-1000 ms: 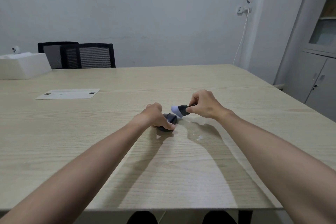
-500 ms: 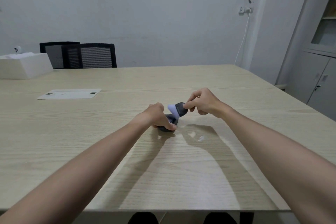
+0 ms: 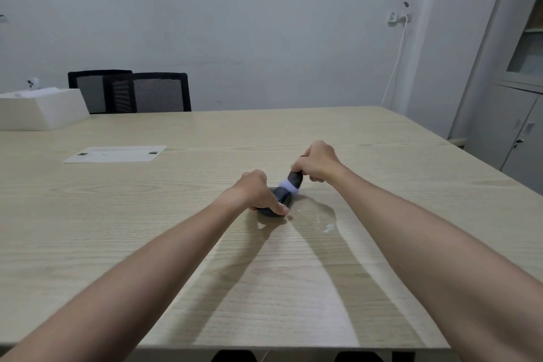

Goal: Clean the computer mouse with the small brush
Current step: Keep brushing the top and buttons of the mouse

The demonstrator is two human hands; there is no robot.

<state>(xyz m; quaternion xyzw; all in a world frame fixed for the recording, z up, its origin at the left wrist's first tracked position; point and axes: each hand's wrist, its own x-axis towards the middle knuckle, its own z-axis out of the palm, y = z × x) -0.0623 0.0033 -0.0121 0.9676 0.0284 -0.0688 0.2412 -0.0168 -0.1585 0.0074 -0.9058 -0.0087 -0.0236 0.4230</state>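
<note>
A dark computer mouse (image 3: 279,200) lies on the light wooden table (image 3: 293,273), near the middle. My left hand (image 3: 255,191) covers its left side and grips it, thumb along the near edge. My right hand (image 3: 317,161) holds a small brush (image 3: 292,181) with a dark handle and pale lilac bristles. The brush points down and left, and its bristles touch the far right end of the mouse.
A white box (image 3: 44,109) stands at the far left of the table. A flat white sheet (image 3: 116,154) lies left of centre. Two black mesh chairs (image 3: 132,91) stand behind the table. A grey cabinet (image 3: 517,114) fills the right side.
The brush has swung from lying nearly level beside the mouse to pointing down onto it. My right hand rose and turned; my left hand kept its hold on the mouse.
</note>
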